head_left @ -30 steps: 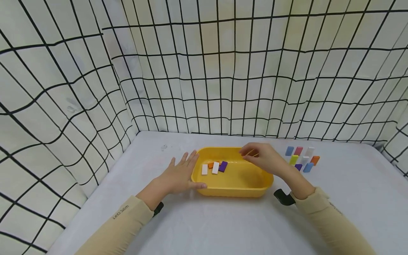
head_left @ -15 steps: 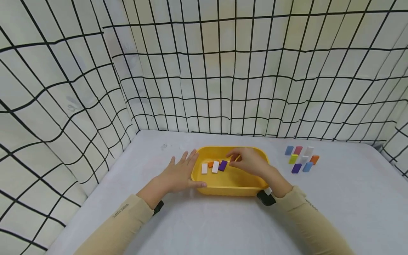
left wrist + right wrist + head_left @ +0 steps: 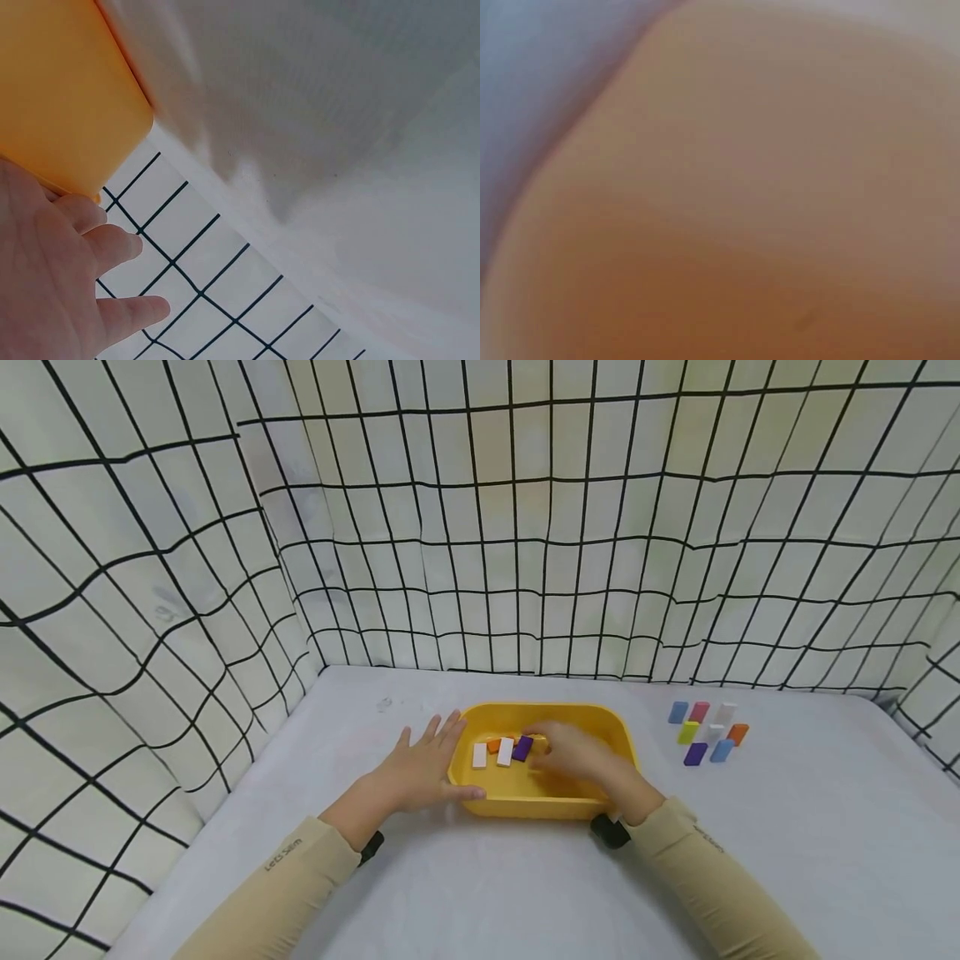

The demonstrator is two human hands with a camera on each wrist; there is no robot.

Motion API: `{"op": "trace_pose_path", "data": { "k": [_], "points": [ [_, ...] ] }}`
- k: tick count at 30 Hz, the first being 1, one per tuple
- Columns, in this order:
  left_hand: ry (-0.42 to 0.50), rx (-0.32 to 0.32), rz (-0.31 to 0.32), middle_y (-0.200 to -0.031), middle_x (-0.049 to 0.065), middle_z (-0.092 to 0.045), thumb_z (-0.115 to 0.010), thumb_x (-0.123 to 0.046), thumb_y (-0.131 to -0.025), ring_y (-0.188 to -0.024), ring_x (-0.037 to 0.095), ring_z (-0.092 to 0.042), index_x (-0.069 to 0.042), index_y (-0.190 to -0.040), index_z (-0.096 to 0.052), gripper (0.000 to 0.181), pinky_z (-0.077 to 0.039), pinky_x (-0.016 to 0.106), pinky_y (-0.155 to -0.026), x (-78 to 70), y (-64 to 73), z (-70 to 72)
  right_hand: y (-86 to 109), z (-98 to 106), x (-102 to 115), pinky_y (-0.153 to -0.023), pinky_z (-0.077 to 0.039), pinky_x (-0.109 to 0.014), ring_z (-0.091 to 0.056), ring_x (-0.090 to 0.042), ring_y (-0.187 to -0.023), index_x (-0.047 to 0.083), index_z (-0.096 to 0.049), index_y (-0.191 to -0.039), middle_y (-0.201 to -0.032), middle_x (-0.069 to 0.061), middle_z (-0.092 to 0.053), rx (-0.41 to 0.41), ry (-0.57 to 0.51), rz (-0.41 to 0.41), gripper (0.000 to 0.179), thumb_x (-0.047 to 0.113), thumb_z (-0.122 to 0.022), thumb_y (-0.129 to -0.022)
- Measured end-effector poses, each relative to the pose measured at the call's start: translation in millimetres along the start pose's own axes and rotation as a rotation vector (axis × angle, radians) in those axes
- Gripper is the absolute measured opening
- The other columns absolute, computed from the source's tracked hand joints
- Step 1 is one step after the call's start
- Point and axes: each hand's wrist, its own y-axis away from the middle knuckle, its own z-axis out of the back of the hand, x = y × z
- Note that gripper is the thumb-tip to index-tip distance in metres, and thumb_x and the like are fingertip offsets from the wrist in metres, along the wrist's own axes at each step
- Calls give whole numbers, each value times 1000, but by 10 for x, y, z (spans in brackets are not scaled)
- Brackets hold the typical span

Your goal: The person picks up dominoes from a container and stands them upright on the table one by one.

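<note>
A yellow plastic tub [image 3: 543, 808] stands on the table. My left hand [image 3: 416, 774] rests on its left rim, fingers spread straight; in the left wrist view the fingers lie along the tub's wall [image 3: 67, 97]. Inside, at the left, are a white domino [image 3: 480, 756], an orange domino [image 3: 492, 746], a second white domino [image 3: 506, 752] and a purple domino [image 3: 522, 748]. My right hand [image 3: 577, 752] reaches into the tub, slightly blurred. Its fingers and thumb stand apart around a yellow domino [image 3: 538, 742] beside the purple one. The right wrist view shows only blurred tub wall [image 3: 742, 187] up close.
Right of the tub lie several dominoes, among them blue [image 3: 678, 712], pink [image 3: 699, 711], lime [image 3: 687, 732], orange [image 3: 738, 734] and purple [image 3: 695, 753]. A black wire grid [image 3: 547, 542] over white sheeting bounds the white table [image 3: 480, 885] at the back and sides.
My right hand has moved left inside the tub, carrying the yellow domino up to the purple one, and its fingers have parted. The left hand has stayed on the rim.
</note>
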Motion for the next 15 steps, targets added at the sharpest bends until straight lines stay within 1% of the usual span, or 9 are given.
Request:
{"op": "trace_pose_path", "data": {
  "k": [2,5,6,8,12,15],
  "points": [
    [-6,-3,3,-172,8,0,-58,-77,-88,-156,34,-2,-6,-165,-8,116,-1,67,-120,6,-1,-4,-4,-19,18,-102,-50,-45,-60,-30,-115,2,-56,-145,-138,-14,-61,18,13,-19,52,13,-72,-96],
    [-8,-8,2,-172,8,-1,-58,-77,-88,-157,34,-2,-6,-165,-8,116,-1,67,-119,16,-5,-12,-6,-46,55,-115,-38,-49,-49,-33,-138,2,-53,-148,-146,-16,-56,39,32,-35,56,16,-72,-97],
    [-6,-9,0,-172,8,-1,-58,-77,-88,-156,35,-2,-6,-165,-8,116,-1,67,-119,18,-7,-15,-7,-51,71,-116,-36,-49,-47,-34,-140,2,-52,-148,-147,-16,-55,46,37,-36,57,17,-72,-97],
    [-4,-11,-5,-172,9,-2,-58,-77,-88,-156,35,-3,-6,-165,-8,116,-1,68,-119,20,-6,-16,-10,-60,104,-116,-37,-49,-48,-33,-138,1,-53,-147,-145,-16,-57,56,45,-34,56,18,-72,-97],
    [-7,-13,-12,-172,9,-2,-58,-77,-88,-156,35,-3,-5,-165,-8,116,-2,68,-119,24,-14,-22,-35,-98,164,-114,-40,-46,-55,-29,-130,2,-58,-143,-138,-13,-62,62,65,-43,51,18,-73,-97],
    [-8,-10,-14,-172,9,-2,-58,-76,-88,-156,35,-3,-6,-165,-7,116,-2,68,-119,26,-17,-26,-56,-132,176,-113,-41,-46,-57,-27,-127,3,-60,-141,-137,-12,-63,65,75,-64,49,19,-73,-97]
  ]
}}
